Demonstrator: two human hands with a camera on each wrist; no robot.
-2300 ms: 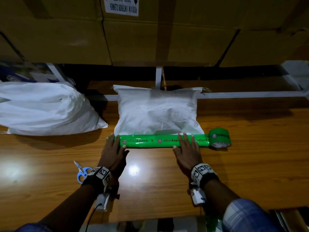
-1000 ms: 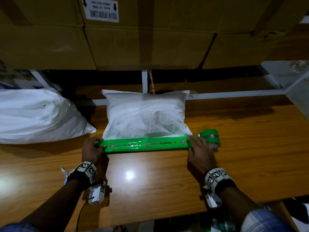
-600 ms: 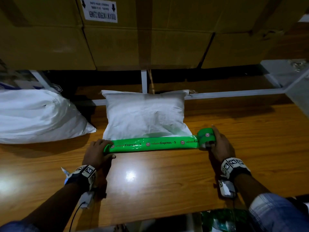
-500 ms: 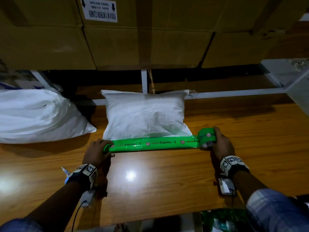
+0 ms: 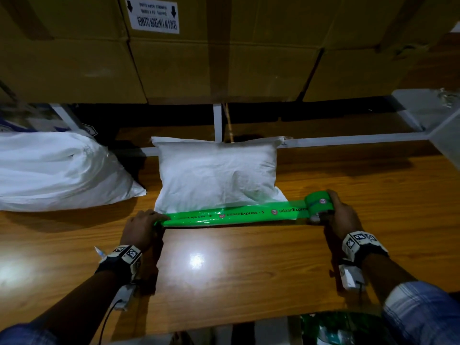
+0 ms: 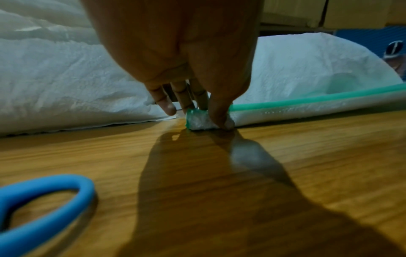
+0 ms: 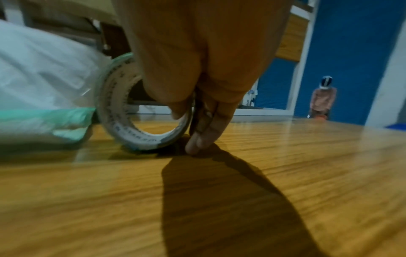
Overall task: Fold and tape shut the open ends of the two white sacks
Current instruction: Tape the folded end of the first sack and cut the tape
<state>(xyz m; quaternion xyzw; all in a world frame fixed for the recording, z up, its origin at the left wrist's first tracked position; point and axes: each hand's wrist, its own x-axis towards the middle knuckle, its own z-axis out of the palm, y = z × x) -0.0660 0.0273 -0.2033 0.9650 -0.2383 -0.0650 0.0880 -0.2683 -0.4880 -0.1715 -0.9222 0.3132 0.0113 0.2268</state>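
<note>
A white sack (image 5: 219, 175) lies in the middle of the wooden table (image 5: 224, 270), its folded near edge covered by a strip of green tape (image 5: 234, 215). My left hand (image 5: 142, 227) pinches the left end of that taped fold (image 6: 202, 120) between thumb and fingers. My right hand (image 5: 341, 215) grips the green tape roll (image 5: 319, 202), which stands on the table past the sack's right corner, still joined to the strip; the roll's white core (image 7: 136, 111) shows in the right wrist view. A second white sack (image 5: 54, 170) lies at the left.
Blue-handled scissors (image 6: 33, 207) lie on the table under my left wrist. Cardboard boxes (image 5: 224, 46) hang over the back of the table on a white shelf frame (image 5: 348, 140). A person (image 7: 323, 99) stands far off at the right.
My right hand has taken the tape roll and pulled it a little further right, lengthening the strip. My left hand went from lying flat to pinching the left end of the fold.
</note>
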